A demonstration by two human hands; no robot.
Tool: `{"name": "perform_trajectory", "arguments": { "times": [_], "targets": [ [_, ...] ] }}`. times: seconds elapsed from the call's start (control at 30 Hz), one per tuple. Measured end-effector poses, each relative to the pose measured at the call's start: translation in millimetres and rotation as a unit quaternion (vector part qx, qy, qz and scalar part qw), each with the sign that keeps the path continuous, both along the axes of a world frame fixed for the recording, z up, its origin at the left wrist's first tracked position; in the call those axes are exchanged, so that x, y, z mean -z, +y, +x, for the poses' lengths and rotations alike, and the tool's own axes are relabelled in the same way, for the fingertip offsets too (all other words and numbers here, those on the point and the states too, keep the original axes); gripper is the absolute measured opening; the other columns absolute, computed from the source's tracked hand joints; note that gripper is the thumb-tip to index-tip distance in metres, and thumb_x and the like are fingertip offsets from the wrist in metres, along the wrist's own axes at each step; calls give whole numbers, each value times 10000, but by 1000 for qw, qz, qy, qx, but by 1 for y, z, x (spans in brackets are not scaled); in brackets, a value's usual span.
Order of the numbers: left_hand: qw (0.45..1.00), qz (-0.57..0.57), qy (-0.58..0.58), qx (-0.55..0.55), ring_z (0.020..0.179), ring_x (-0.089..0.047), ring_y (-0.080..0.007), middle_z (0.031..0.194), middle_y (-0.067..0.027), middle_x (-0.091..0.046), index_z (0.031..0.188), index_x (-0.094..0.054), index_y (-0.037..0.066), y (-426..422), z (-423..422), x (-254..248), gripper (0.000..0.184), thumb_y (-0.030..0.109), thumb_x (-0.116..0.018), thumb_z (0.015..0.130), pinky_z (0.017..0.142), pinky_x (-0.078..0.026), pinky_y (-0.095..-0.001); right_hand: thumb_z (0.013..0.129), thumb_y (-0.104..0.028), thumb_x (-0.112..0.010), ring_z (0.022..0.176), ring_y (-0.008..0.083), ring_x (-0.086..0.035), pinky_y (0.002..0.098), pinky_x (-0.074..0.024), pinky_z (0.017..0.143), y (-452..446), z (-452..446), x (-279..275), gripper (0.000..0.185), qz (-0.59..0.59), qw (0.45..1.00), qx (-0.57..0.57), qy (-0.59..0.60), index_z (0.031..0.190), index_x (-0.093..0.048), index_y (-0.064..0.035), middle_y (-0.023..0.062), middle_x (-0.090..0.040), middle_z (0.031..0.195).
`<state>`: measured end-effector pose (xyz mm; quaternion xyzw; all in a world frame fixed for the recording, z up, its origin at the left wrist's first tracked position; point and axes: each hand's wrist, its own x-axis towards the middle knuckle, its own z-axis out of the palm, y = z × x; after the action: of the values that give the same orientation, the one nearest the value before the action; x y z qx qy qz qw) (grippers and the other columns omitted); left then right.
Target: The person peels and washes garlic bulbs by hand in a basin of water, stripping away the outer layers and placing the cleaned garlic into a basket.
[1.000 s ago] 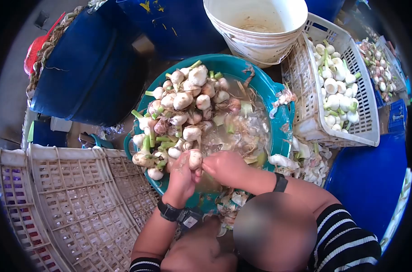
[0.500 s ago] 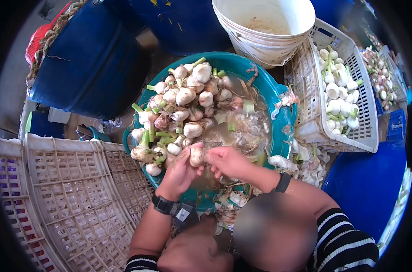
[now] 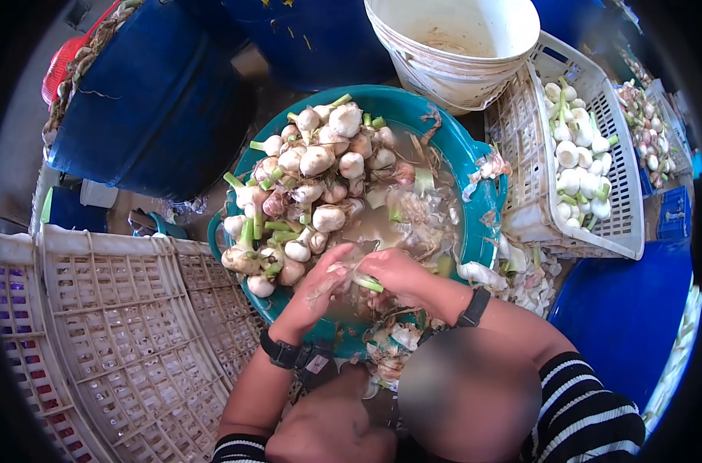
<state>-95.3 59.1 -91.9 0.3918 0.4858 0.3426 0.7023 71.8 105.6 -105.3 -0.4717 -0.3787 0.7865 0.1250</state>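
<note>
Over the near side of a teal basin, my left hand has its fingers closed round a garlic bulb, mostly hidden by the hands. The green stem of this garlic points to the lower right. My right hand presses its bent fingers against the same garlic from the other side. Unpeeled garlic bulbs with short cut stems are heaped in the left half of the basin. Murky water with loose garlic skins fills the right half.
A white crate of peeled garlic stands at the right, beside a white bucket. Blue barrels line the back. Empty-looking slatted crates lean at the left. Garlic peelings are piled at the basin's near edge.
The garlic bulb has been turned in my hands, so its green stem now points toward the lower right. My right hand has closed in over it.
</note>
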Motion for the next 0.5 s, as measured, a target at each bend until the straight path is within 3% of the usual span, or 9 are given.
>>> {"name": "perform_trajectory", "arguments": {
  "times": [0.1,0.13,0.17,0.2,0.23,0.33,0.4,0.47,0.5],
  "targets": [
    [999,0,-14,-33,880,-457,-88,1082,-31,-493,1338,-306,45,0,-6,6,529,293,-462,898,692,-385,-215,846,-190,-530,539,96,-528,246,-465,477,-5,-1,0,218,-55,993,93,49,806,-624,2,24,-576,672],
    [998,-11,-23,-50,987,-468,-109,1206,-64,-468,1353,-293,43,0,-6,6,552,247,-498,882,743,-404,-224,846,-187,-545,557,96,-532,237,-470,499,-6,1,11,203,76,996,31,36,853,-619,3,27,-578,685],
    [998,-11,-23,-49,987,-468,-109,1206,-64,-468,1353,-293,43,0,-5,6,552,247,-498,882,743,-404,-224,847,-183,-560,575,95,-536,229,-475,521,-5,1,11,201,205,978,-30,22,900,-613,4,29,-580,697],
    [992,87,86,0,1052,-456,-133,1263,-80,-439,1342,-321,49,-3,-3,4,555,161,-536,843,777,-411,-237,847,-183,-560,575,95,-536,229,-475,521,-3,2,12,201,204,978,-28,21,900,-613,4,29,-580,697],
    [963,183,194,47,1118,-443,-156,1319,-95,-410,1331,-350,55,-4,0,1,574,75,-575,804,812,-417,-250,845,-166,-567,575,95,-533,233,-482,526,0,2,12,188,120,992,4,30,908,-611,5,28,-582,706],
    [905,302,289,80,1133,-454,-197,1373,-107,-362,1288,-425,72,-4,7,-21,615,-63,-593,711,819,-429,-266,847,-143,-568,577,93,-530,237,-484,522,2,2,3,165,-56,994,71,66,901,-609,7,25,-587,718],
    [880,336,327,81,1124,-467,-253,1367,-120,-365,1185,-536,89,-3,7,-19,545,-45,-618,663,808,-442,-307,851,-136,-561,579,91,-529,237,-478,511,4,5,2,157,-145,979,104,94,887,-609,9,23,-589,722],
    [669,505,532,121,1107,-475,-293,1282,-127,-457,969,-633,70,1,7,-20,345,-17,-648,635,814,-437,-361,852,-126,-556,571,93,-534,241,-474,483,13,9,0,141,-28,998,25,51,853,-605,6,29,-591,708],
    [669,505,532,121,1107,-475,-293,1282,-127,-457,969,-633,70,2,10,-19,345,-17,-648,635,814,-437,-361,852,-126,-556,571,93,-534,241,-474,483,15,9,-2,141,-28,998,25,51,853,-605,6,29,-591,708]
  ]
}}
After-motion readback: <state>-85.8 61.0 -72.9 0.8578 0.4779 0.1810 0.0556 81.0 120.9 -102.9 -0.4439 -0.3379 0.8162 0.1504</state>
